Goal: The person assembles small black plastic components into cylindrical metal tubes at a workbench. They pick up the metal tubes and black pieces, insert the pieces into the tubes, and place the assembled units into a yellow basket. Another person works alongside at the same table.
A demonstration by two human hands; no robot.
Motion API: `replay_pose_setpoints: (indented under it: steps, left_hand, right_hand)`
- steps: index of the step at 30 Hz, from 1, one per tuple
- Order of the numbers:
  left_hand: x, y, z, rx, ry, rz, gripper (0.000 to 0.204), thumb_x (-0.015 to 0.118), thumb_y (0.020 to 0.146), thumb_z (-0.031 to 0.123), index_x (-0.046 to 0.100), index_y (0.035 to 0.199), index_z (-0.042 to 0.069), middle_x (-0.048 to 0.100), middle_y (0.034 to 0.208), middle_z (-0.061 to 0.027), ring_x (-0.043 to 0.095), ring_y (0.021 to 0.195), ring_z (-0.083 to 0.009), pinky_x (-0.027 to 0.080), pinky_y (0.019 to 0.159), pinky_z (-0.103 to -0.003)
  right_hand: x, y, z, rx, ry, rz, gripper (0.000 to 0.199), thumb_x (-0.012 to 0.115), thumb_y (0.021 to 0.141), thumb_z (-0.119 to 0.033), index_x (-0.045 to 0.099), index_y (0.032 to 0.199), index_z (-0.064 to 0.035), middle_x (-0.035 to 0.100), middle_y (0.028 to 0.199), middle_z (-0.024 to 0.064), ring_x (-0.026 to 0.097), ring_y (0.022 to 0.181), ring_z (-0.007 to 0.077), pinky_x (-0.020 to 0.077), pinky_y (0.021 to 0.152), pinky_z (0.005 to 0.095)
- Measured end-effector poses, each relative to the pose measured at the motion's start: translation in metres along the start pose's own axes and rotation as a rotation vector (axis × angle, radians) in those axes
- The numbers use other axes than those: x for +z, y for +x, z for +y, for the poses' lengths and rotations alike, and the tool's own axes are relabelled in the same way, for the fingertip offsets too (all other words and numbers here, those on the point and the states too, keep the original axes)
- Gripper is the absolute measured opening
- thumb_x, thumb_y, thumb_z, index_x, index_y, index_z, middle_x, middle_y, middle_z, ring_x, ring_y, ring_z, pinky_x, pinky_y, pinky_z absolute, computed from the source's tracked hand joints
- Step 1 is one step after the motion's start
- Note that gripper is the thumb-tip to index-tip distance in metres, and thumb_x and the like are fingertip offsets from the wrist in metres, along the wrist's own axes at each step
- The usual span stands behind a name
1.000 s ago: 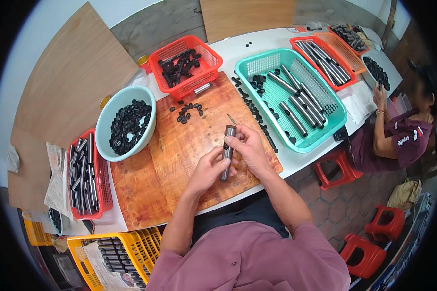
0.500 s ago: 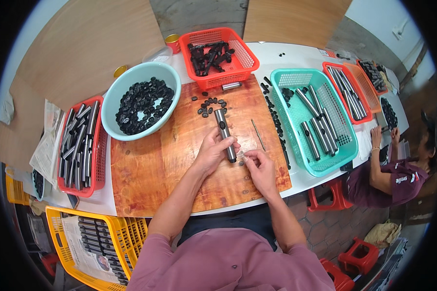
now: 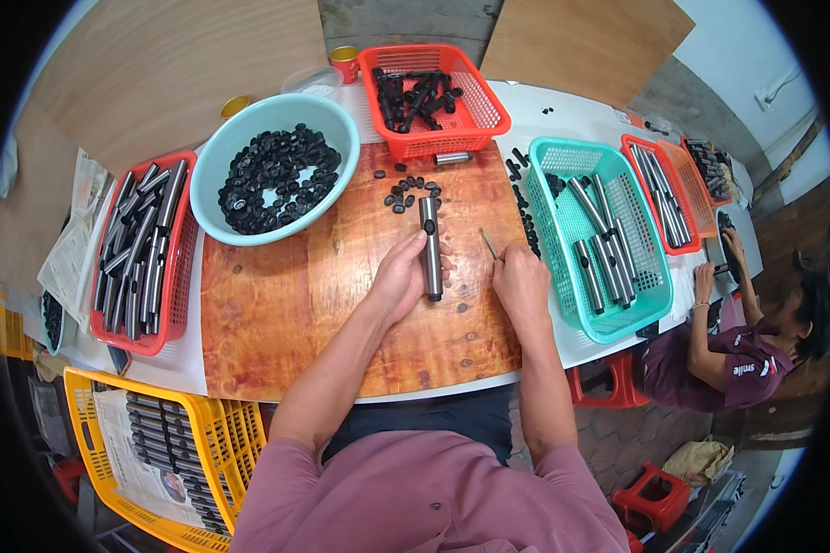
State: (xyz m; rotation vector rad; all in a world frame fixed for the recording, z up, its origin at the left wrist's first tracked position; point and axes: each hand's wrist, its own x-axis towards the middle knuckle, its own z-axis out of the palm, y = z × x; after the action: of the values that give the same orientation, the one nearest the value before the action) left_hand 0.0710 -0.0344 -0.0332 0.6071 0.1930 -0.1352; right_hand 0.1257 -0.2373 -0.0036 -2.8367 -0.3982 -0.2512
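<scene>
A tube [image 3: 432, 263] rests in the left hand [image 3: 401, 279] over a board [image 3: 277, 318] on a table [image 3: 188, 358], with a thin rod [image 3: 490, 243] in the right hand [image 3: 523, 281] nearby. Ahead, loose caps [image 3: 398, 208] lie on the board before the far basket [image 3: 438, 145], a short tube [image 3: 452, 158] in between. A cap-filled bowl [image 3: 341, 201] stands at the board's far left corner; left of it is a tube-filled basket [image 3: 185, 253]. Nearer, beside the table, sits a crate [image 3: 228, 447]. To the right, past a row of small parts [image 3: 529, 224], the right basket [image 3: 643, 238] holds tubes; behind it, at far right, is a co-worker [image 3: 756, 355].
</scene>
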Motion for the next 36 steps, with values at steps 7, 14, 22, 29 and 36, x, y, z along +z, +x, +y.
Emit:
replay_pose_setpoints:
  steps: [7, 14, 22, 29, 36]
  left_hand:
    - [0.000, -0.001, -0.003, -0.003, -0.046, -0.039, 0.026, 0.046, 0.108, 0.024, 0.052, 0.122, 0.003, 0.065, 0.101, -0.0140, 0.066, 0.088, -0.0239, 0.057, 0.081, -0.040]
    - [0.006, -0.004, -0.005, -0.044, -0.048, -0.058, 0.022, 0.045, 0.108, 0.021, 0.051, 0.120, 0.003, 0.065, 0.101, -0.0148, 0.066, 0.089, -0.0251, 0.057, 0.081, -0.041]
    - [0.008, -0.007, -0.007, -0.054, -0.037, -0.125, 0.025, 0.048, 0.107, 0.022, 0.051, 0.123, 0.003, 0.064, 0.102, -0.0140, 0.066, 0.090, -0.0244, 0.056, 0.082, -0.039]
    - [0.012, -0.010, -0.006, -0.067, -0.025, -0.137, 0.025, 0.048, 0.108, 0.023, 0.051, 0.123, 0.003, 0.064, 0.102, -0.0132, 0.065, 0.089, -0.0240, 0.055, 0.082, -0.038]
    - [0.015, -0.011, -0.007, -0.088, -0.032, -0.142, 0.027, 0.045, 0.108, 0.021, 0.050, 0.126, 0.002, 0.063, 0.103, -0.0128, 0.065, 0.089, -0.0231, 0.056, 0.081, -0.037]
  right_hand:
    - [-0.008, -0.003, 0.009, -0.052, 0.184, -0.023, 0.015, 0.064, 0.082, -0.009, 0.069, 0.078, 0.0046, 0.070, 0.076, 0.0245, 0.070, 0.064, 0.0392, 0.0548, 0.057, 0.0469]
    - [-0.044, -0.007, -0.006, 0.242, 1.352, -0.228, 0.027, 0.062, 0.091, 0.001, 0.057, 0.117, 0.0045, 0.063, 0.073, 0.0034, 0.061, 0.056, 0.0109, 0.0494, 0.049, 0.0226]
    - [-0.034, -0.008, -0.042, 0.174, 1.545, 0.030, 0.013, 0.058, 0.101, -0.004, 0.053, 0.111, 0.0023, 0.067, 0.096, 0.0124, 0.070, 0.077, 0.0173, 0.0587, 0.072, 0.0279]
    - [-0.025, -0.014, -0.050, 0.051, 1.392, 0.138, 0.010, 0.056, 0.103, -0.004, 0.055, 0.111, 0.0019, 0.068, 0.100, 0.0122, 0.070, 0.084, 0.0167, 0.0578, 0.077, 0.0279]
    - [-0.022, -0.018, -0.051, 0.002, 1.282, 0.111, 0.011, 0.055, 0.103, -0.002, 0.058, 0.112, 0.0030, 0.069, 0.100, 0.0113, 0.070, 0.087, 0.0159, 0.0570, 0.079, 0.0282]
